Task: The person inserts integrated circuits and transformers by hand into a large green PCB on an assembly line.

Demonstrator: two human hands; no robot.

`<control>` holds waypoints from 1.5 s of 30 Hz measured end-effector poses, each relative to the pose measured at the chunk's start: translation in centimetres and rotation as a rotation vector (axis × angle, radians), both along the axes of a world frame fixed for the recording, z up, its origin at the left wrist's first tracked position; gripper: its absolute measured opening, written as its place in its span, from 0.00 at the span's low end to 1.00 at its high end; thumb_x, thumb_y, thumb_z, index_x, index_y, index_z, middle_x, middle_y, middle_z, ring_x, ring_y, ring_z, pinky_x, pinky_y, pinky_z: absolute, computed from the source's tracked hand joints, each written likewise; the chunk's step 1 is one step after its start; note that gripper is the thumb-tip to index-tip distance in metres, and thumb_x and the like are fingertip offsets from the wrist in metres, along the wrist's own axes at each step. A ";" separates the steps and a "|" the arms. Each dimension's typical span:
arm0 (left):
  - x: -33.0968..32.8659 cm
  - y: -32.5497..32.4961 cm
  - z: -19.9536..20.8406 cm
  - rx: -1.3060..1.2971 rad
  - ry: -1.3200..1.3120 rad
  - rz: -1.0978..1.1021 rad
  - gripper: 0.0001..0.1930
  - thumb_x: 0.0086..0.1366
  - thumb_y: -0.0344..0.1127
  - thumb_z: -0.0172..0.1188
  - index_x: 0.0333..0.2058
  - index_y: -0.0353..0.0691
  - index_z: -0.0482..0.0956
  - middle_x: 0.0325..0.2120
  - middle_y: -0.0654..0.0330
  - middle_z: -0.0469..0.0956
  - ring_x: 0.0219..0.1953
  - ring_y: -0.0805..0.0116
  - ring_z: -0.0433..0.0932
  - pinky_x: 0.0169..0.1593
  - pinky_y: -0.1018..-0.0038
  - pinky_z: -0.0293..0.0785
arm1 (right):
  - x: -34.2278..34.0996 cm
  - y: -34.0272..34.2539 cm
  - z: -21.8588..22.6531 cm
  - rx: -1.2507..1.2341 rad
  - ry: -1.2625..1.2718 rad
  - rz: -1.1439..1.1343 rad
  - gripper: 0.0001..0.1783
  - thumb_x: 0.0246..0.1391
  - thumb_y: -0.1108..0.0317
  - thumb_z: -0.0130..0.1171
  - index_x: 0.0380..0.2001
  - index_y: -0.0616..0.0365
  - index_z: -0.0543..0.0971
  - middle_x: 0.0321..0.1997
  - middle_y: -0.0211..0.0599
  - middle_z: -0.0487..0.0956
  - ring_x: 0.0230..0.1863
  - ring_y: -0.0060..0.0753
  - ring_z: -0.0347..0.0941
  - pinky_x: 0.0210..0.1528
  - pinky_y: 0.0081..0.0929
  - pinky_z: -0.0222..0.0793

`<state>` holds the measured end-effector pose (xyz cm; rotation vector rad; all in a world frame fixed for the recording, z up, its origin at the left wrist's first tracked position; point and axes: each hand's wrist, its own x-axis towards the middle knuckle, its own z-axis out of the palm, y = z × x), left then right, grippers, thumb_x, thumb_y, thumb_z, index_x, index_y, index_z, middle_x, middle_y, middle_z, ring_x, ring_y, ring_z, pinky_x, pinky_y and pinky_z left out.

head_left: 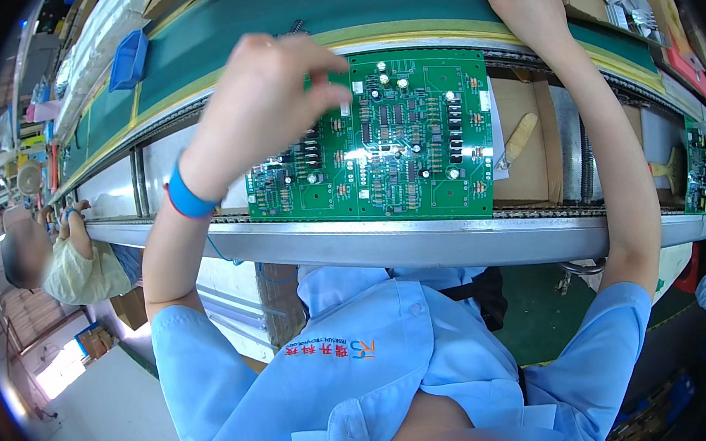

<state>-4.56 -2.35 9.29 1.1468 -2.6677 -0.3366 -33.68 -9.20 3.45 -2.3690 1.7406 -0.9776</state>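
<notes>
A green circuit board (430, 194) lies across the rails in front of me, filled with small capacitors, resistors and black parts. My left hand (273, 94), with a blue band on its wrist, hangs over the board's left half and hides much of it. Its thumb and index finger are apart, with nothing visible between them; the thumb tip is beside a white connector (345, 109). Farther off to the right, my right hand (522, 4) is above the green work surface (403, 9), fingers parted and partly cut off by the picture's upper edge.
Small black components (296, 27) lie on the green surface. A blue bin (129, 61) stands at the far left. Right of the board, a yellow-handled tool (521, 137) rests in a cardboard box (550, 143). Another board (701, 168) is at the right edge. A person (83, 262) sits at left.
</notes>
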 end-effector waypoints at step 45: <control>2.2 8.1 -0.3 0.574 0.496 0.260 0.10 0.71 0.31 0.56 0.47 0.32 0.78 0.30 0.61 0.79 0.30 0.76 0.78 0.37 0.80 0.72 | 0.0 17.9 1.1 0.819 -0.600 0.134 0.07 0.67 0.69 0.49 0.45 0.57 0.71 0.17 0.31 0.71 0.21 0.23 0.67 0.26 0.27 0.61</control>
